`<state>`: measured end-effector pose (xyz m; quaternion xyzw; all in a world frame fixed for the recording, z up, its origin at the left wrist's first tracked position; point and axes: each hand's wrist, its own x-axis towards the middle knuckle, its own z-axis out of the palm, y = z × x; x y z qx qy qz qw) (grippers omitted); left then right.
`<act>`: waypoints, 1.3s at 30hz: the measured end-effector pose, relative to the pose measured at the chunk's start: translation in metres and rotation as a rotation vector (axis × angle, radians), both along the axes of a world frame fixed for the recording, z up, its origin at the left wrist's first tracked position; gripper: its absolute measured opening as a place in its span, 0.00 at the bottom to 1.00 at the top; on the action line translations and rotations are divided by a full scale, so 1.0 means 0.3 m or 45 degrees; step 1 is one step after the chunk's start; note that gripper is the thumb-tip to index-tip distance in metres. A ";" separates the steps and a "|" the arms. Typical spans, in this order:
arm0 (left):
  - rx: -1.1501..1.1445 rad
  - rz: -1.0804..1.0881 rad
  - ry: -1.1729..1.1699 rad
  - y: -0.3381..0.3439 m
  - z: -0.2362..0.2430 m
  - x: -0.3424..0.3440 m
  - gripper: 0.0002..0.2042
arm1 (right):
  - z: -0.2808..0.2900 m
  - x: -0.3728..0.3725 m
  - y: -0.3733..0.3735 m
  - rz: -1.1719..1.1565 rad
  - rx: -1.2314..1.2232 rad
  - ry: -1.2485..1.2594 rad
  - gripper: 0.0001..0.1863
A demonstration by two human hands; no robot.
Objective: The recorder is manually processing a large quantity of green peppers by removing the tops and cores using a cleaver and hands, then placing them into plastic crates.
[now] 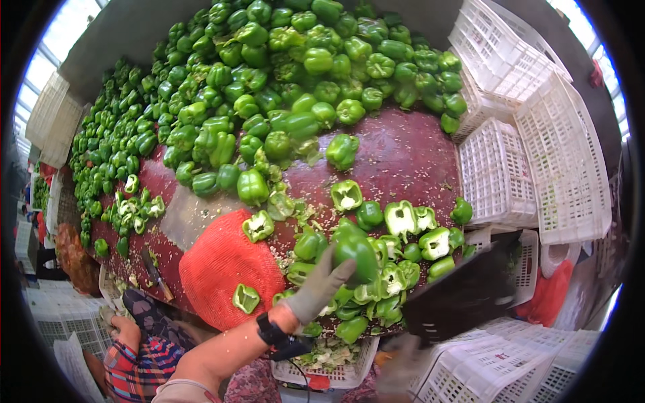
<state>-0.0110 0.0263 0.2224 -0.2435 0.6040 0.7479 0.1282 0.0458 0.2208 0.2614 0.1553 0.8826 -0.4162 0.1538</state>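
A whole green pepper (357, 254), slightly blurred, is held over a heap of cut green peppers (393, 279); rightward slants a flat black thing (463, 290), heavily blurred.

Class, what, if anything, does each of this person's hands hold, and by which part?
Left hand: a green pepper, by its lower left side. Right hand: too blurred to tell.

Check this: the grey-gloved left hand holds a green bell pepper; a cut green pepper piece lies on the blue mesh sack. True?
Not blue: the head view shows the cut green pepper piece lying on a red mesh sack. The left hand does hold the bell pepper.
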 end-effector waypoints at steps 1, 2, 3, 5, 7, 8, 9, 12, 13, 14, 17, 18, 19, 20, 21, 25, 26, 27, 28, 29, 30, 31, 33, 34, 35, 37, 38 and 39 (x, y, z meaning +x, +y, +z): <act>-0.131 0.025 0.018 -0.002 -0.025 0.054 0.38 | -0.020 0.004 -0.022 0.261 0.188 0.096 0.12; -0.272 0.034 -0.023 -0.035 -0.086 0.094 0.36 | -0.098 0.002 -0.048 0.386 0.154 0.040 0.12; -0.279 0.043 -0.030 -0.092 -0.126 0.116 0.36 | -0.196 0.009 -0.076 0.498 0.125 -0.013 0.13; -0.651 0.346 -0.108 -0.253 -0.240 0.106 0.36 | -0.271 0.053 -0.041 0.404 0.184 -0.303 0.16; -1.024 0.296 -0.061 -0.435 -0.352 0.067 0.38 | -0.348 0.155 0.003 0.478 0.341 0.034 0.15; -1.137 0.285 -0.078 -0.517 -0.397 0.030 0.40 | -0.349 0.181 -0.018 0.484 0.328 0.017 0.15; -1.233 0.272 -0.086 -0.576 -0.447 -0.029 0.42 | -0.348 0.190 -0.022 0.498 0.337 -0.171 0.17; -1.377 0.330 -0.458 -0.680 -0.480 -0.191 0.48 | -0.389 0.202 -0.049 0.648 0.431 -0.193 0.20; -1.340 0.348 -0.589 -0.689 -0.477 -0.241 0.50 | -0.395 0.211 -0.069 0.751 0.530 -0.021 0.20; -1.359 0.326 -0.652 -0.727 -0.504 -0.266 0.51 | -0.329 0.172 -0.122 0.690 0.445 -0.246 0.21; -1.411 0.294 -0.666 -0.760 -0.562 -0.290 0.52 | -0.370 0.230 -0.092 0.839 0.898 0.364 0.20; -1.276 0.324 -0.600 -0.759 -0.556 -0.279 0.51 | -0.436 0.240 -0.019 0.963 0.620 0.294 0.27; -1.143 0.357 -0.531 -0.756 -0.540 -0.264 0.50 | -0.471 0.287 0.040 0.956 0.629 0.303 0.27; -0.860 0.405 -0.445 -0.729 -0.526 -0.227 0.46 | -0.461 0.304 0.061 0.856 0.525 0.236 0.28; -0.752 0.442 -0.191 -0.668 -0.473 -0.184 0.41 | -0.432 0.292 0.057 0.764 0.410 0.177 0.29; -0.102 0.387 0.058 -0.399 -0.324 -0.013 0.39 | -0.173 0.143 -0.022 0.011 -0.118 -0.151 0.17; -0.042 0.342 -0.015 -0.355 -0.286 0.032 0.39 | -0.094 0.095 -0.064 -0.254 -0.316 -0.055 0.15; 0.070 0.348 0.112 -0.278 -0.204 0.051 0.38 | -0.027 0.056 -0.085 -0.530 -0.494 0.042 0.13; 0.067 0.274 0.117 -0.238 -0.172 0.078 0.39 | 0.031 0.030 -0.090 -0.412 -0.593 0.161 0.12; 0.142 0.159 0.046 -0.175 -0.062 0.081 0.39 | 0.132 0.033 -0.121 -0.497 -0.609 0.281 0.11; 0.013 0.137 0.113 -0.144 -0.044 0.118 0.40 | -0.037 0.104 -0.068 -0.381 -0.548 0.443 0.11; -0.100 0.108 0.171 -0.105 -0.041 0.157 0.41 | -0.206 0.177 0.000 -0.270 -0.465 0.598 0.11; -0.011 0.176 -0.034 -0.136 -0.075 0.226 0.42 | -0.174 0.096 -0.129 0.665 0.243 0.037 0.15; -0.354 0.162 -0.160 -0.182 -0.160 0.284 0.40 | -0.263 0.119 -0.111 0.769 0.432 -0.255 0.18; -0.527 0.167 -0.193 -0.275 -0.220 0.327 0.40 | -0.305 0.156 -0.118 0.776 0.415 -0.239 0.18; -0.912 0.125 -0.203 -0.451 -0.336 0.353 0.39 | -0.365 0.243 -0.085 0.654 0.416 0.012 0.17; -1.035 0.136 -0.184 -0.537 -0.387 0.323 0.39 | -0.351 0.254 -0.088 0.709 0.413 0.119 0.16; -1.100 0.200 -0.162 -0.612 -0.416 0.246 0.39 | -0.331 0.263 -0.084 0.706 0.442 0.052 0.19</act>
